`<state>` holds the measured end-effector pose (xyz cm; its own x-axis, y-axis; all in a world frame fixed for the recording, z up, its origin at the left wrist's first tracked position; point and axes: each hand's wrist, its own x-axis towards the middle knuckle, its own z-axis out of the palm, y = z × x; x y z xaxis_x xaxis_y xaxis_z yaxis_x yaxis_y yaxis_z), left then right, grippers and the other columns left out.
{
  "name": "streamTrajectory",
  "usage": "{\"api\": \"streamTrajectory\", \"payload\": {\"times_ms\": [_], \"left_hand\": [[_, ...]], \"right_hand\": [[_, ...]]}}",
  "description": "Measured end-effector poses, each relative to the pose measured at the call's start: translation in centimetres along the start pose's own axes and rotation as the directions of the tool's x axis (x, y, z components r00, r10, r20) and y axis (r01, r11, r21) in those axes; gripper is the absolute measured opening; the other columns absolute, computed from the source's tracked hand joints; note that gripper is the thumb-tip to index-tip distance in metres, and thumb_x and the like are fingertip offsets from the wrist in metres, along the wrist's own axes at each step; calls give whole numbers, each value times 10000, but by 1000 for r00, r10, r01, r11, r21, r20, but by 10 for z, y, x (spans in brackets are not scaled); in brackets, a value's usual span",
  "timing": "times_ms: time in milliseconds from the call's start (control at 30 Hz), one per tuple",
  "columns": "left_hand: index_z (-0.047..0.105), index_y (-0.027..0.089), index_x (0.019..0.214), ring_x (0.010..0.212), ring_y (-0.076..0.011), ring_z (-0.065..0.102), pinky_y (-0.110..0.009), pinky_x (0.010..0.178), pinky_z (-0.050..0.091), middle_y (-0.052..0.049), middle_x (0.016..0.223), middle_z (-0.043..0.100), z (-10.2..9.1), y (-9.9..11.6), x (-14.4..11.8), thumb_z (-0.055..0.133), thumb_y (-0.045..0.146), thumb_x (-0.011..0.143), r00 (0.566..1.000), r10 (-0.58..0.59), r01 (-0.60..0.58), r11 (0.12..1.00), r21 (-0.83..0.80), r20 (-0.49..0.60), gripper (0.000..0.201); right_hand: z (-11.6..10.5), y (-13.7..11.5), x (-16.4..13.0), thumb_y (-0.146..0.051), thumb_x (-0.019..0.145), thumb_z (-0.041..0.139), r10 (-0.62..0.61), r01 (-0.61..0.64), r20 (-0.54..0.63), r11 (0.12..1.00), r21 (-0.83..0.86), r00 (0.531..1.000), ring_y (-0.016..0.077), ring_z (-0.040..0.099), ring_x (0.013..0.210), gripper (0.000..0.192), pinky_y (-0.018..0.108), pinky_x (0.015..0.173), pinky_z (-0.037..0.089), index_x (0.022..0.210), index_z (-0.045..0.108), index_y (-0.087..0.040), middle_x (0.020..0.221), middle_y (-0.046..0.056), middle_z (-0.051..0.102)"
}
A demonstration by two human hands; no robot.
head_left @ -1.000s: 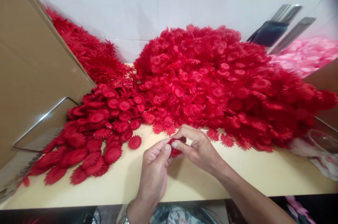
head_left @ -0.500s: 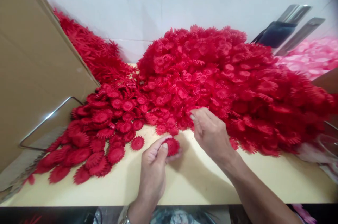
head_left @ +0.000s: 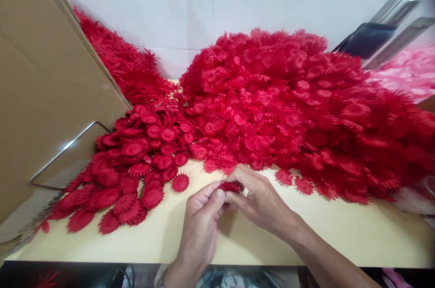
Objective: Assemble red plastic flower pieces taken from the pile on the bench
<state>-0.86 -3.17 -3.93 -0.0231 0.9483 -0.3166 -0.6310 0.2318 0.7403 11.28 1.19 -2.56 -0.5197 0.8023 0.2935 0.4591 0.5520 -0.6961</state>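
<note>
Between thumb and fingers my left hand [head_left: 203, 215] grips a red flower disc [head_left: 229, 186] with a fringed edge, just above the table. My right hand [head_left: 256, 195] is closed on the right side of the same disc, thumb below and fingers over it. Fingers cover most of the disc, so any second piece there is hidden. A single red disc [head_left: 180, 182] lies on the table left of my hands. Behind them rises a large heap of red fringed petals [head_left: 258, 102].
Thicker red discs [head_left: 136, 165] spread in a pile on the left. A cardboard panel [head_left: 57, 61] and a bent metal rod [head_left: 68, 145] stand beside it. Narrow red pieces [head_left: 118, 61] lie behind, pink petals [head_left: 408, 70] at far right. Metal strips [head_left: 396, 9] lean on the tiled wall.
My right hand has come from the front of the red heap down and left to the disc in my left hand. The left hand keeps its grip, and the disc now looks tilted.
</note>
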Motion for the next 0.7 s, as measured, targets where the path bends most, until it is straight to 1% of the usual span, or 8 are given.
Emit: {"api": "streamTrajectory", "payload": {"times_ms": [100,167,233,300,400,500,600,700], "left_hand": [[711,150,904,799,-188,627,-281,708,503,-69,806,712,-2,-2,-2,626,204,754,1000,20,-20,999,51,-1,181],[714,150,889,783,-190,629,-286,687,512,-68,817,712,-2,-3,-2,629,209,748,999,30,-28,996,80,-24,174],[713,142,866,743,-184,634,-286,667,520,-60,795,710,-3,-4,-2,638,200,733,996,52,-44,993,107,-67,163],[709,127,821,679,-179,638,-287,638,528,-49,725,702,-2,-5,-2,649,192,712,991,70,-56,991,123,-114,140],[686,102,719,590,-181,645,-290,598,538,-35,623,674,-2,-3,-2,664,182,677,984,42,-23,993,113,-171,93],[672,101,790,590,-190,667,-295,627,544,-34,677,683,-3,2,-2,671,170,667,979,-8,21,998,66,-202,142],[667,111,879,614,-184,671,-304,660,543,-37,722,690,-5,7,0,650,151,686,986,-22,24,1000,14,-168,198],[686,119,836,660,-165,656,-297,681,539,-38,713,688,-4,9,0,623,132,703,998,-10,7,999,-48,-69,147]], "right_hand": [[1,1,-2,-99,805,553,3,-3,-1,994,106,1000,103,526,636,88,196,564,402,768,555,-179,684,-17,551],[2,2,-3,-112,835,510,21,-20,-7,995,97,1000,94,506,582,134,188,529,387,723,542,-180,634,-25,532],[5,4,-2,-115,853,459,-1,0,-69,1000,-21,998,92,460,518,213,197,486,359,656,505,-182,581,-29,486],[6,8,4,-109,860,410,-81,39,-198,978,-206,977,104,426,492,252,218,470,345,633,489,-185,559,-21,459],[1,17,22,-66,840,367,-190,36,-295,889,-457,936,163,496,624,229,268,579,417,814,577,-152,668,47,548],[-9,23,37,-35,813,371,-189,35,-197,802,-596,962,251,509,929,348,376,771,433,1089,567,-117,1001,143,596],[-15,17,36,-121,838,446,-157,48,-168,853,-519,973,271,474,1033,304,417,844,410,1114,574,-125,1129,154,555],[-14,7,24,-235,819,566,-71,66,-17,976,-206,997,184,539,860,219,313,759,454,1025,600,-170,928,71,594]]}}
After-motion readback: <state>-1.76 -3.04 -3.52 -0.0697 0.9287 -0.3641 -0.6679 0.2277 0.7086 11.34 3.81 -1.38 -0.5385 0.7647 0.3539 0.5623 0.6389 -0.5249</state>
